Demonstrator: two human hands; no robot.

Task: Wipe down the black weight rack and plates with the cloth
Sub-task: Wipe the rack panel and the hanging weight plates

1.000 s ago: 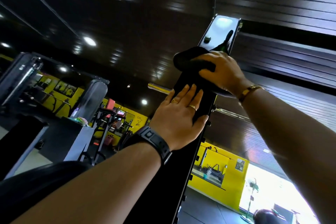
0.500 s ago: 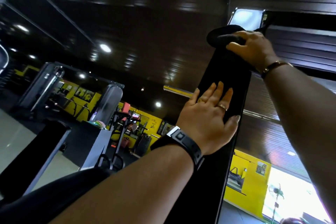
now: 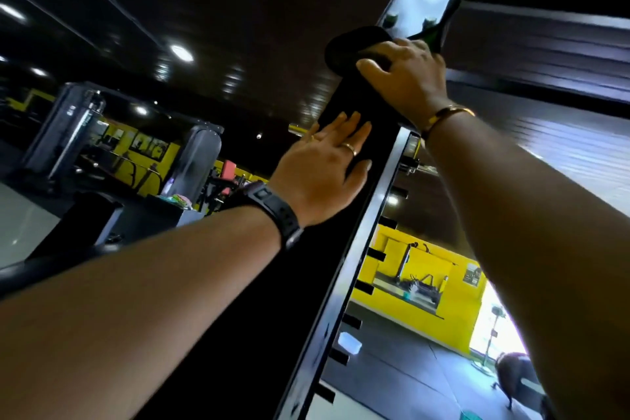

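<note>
While the left hand (image 3: 324, 167) lies flat on the rack (image 3: 269, 317), the right hand (image 3: 410, 78) grips the cloth (image 3: 351, 44).

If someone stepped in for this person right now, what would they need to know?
The left hand lies flat, fingers straight, on the front of the black rack upright.
The right hand, higher up, grips the bunched black cloth against the upright near its top.
Done: cannot tell how much is wiped.
Left: probably the upright below the cloth; no plates are in view.
</note>
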